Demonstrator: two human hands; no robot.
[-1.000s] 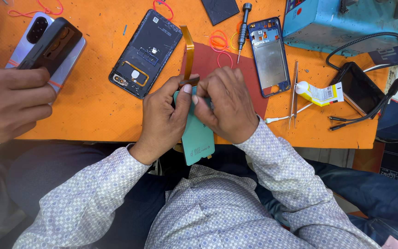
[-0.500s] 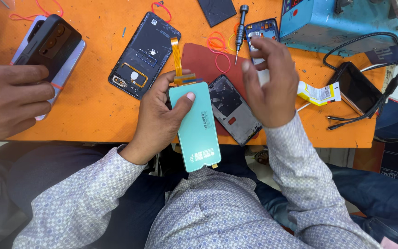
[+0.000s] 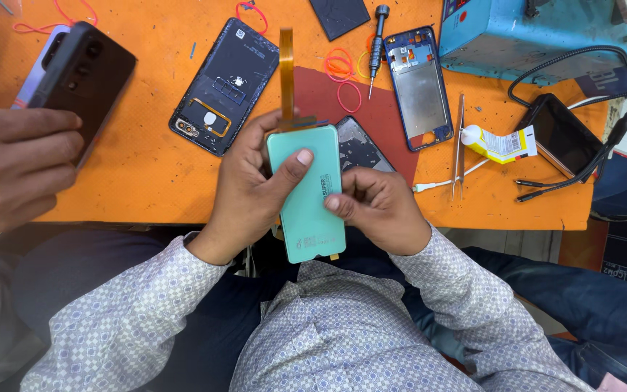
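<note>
- Across the top of the view runs the orange tabletop, with a blue machine housing at its far right corner and a dark red mat near the middle.
- At the left edge another person's hand rests on the tabletop, touching a black phone that lies over a paler one.
- Near the front edge, just above the person's lap, the mint-green phone screen unit is held upright-lengthwise — its back faces the camera, and an orange flex ribbon sticks straight up from its top end.
- The left hand is wrapped around the unit's left side, thumb pressed flat on the green back; the right hand is closed on its right edge, fingertips on the green surface. Both hands are clamped on this one part.
- Behind the unit, partly hidden, lies a dark phone body on the mat.
- An opened phone back shell with exposed innards lies to the left; a blue mid-frame lies to the right, stripped bare.
- Judging by this, disassembly looks done — the screen unit is free in the hands and not yet seated in any frame, so fitting and closing up appear still to come.
- Smaller items: a black phone with cables, a glue tube, a screwdriver, tweezers, red rubber bands.
</note>
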